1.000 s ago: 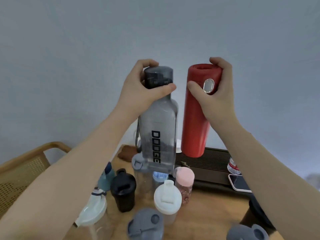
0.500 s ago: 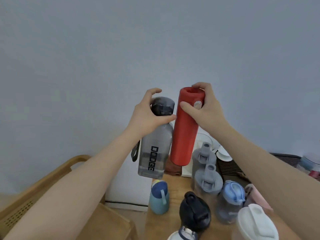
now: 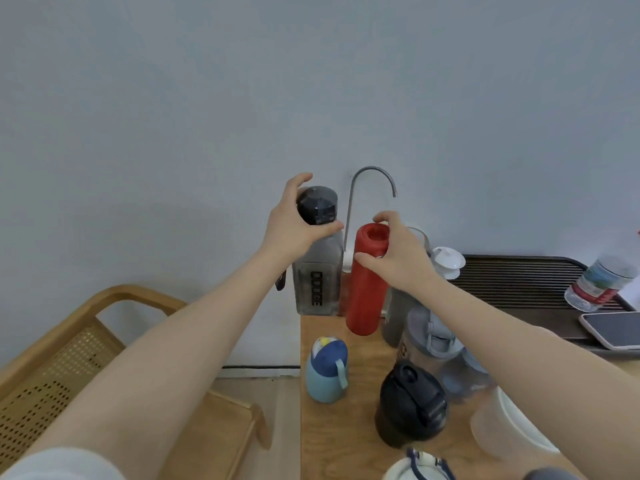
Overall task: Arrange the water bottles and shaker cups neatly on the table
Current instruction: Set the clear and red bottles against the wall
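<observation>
My left hand (image 3: 294,225) grips the black cap of a clear grey square bottle (image 3: 317,284) at the far left corner of the wooden table (image 3: 336,427); whether its base touches the table I cannot tell. My right hand (image 3: 398,254) holds the top of a red flask (image 3: 367,292), upright just right of it, base low over the table. In front stand a small blue bottle (image 3: 327,370), a black shaker cup (image 3: 410,405), grey-lidded shakers (image 3: 427,341), and a white-lidded cup (image 3: 512,424).
A curved metal faucet (image 3: 370,178) rises by the wall behind the bottles. A dark slatted tray (image 3: 519,275) lies at the back right with a plastic water bottle (image 3: 599,285) and a phone (image 3: 613,329). A wooden cane chair (image 3: 69,355) stands left of the table.
Both hands have carried the grey bottle and red flask downward toward the table's far left corner. The flask now hangs lower than the grey bottle's cap. My view has tilted down.
</observation>
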### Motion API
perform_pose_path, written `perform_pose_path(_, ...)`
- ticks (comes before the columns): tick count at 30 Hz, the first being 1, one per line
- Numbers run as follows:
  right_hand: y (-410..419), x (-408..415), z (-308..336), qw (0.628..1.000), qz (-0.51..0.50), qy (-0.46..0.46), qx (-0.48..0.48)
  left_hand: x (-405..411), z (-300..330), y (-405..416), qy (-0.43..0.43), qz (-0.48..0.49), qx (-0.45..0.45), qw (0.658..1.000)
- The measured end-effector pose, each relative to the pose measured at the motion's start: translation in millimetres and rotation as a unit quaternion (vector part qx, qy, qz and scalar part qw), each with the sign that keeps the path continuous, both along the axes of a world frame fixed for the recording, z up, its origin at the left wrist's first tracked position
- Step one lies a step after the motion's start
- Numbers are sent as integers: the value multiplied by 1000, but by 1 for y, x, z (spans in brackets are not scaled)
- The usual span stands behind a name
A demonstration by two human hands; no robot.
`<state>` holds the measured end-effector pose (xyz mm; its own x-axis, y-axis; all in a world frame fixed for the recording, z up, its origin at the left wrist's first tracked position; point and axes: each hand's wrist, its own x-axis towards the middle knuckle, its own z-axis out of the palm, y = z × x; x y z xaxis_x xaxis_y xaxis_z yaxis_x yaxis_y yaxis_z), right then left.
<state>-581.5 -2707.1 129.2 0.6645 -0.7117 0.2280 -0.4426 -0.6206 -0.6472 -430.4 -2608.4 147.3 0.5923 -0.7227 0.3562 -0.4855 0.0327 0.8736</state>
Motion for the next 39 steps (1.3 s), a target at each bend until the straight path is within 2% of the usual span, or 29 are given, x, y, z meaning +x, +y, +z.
perform_pose_path(3, -3, 8, -20, 997, 0, 74, -13, 5, -26, -10, -5, -23, 41, 999)
perform_pose_path(7, -6, 15, -39, 992, -1, 123, 2, 10, -65, -12, -16, -81, 117, 990)
perform_pose_path(11, -12, 16, -54, 988, -2, 151, 20, 8, -82, -13, 6, -85, 109, 990)
perform_pose_path(13, -16, 18, -57, 988, -17, 149, 25, 11, -88, -14, 46, -102, 105, 988)
perform_pose_path(15, -18, 20, -59, 983, -11, 182, 3, 16, -96, -11, 92, -125, 124, 980)
perform_pose_path(18, -19, 23, -61, 963, 16, 257, -82, 27, -116, 0, 132, -158, 187, 961)
perform_pose_path(20, -20, 23, -60, 945, 37, 298, -125, 35, -131, 7, 135, -181, 211, 951)
perform_pose_path(22, -24, 21, -59, 937, 60, 320, -127, 38, -141, 9, 117, -186, 222, 950)
perform_pose_path(25, -27, 21, -60, 942, 72, 309, -110, 37, -146, 4, 115, -159, 216, 957)
perform_pose_path(31, -24, 20, -68, 960, 23, 248, -127, 30, -150, -7, 146, -138, 184, 962)
perform_pose_path(35, -33, 20, -64, 955, 46, 259, -136, 25, -149, -11, 155, -122, 167, 966)
perform_pose_path(39, -29, 17, -63, 940, 38, 280, -193, 19, -148, -12, 150, -100, 159, 971)
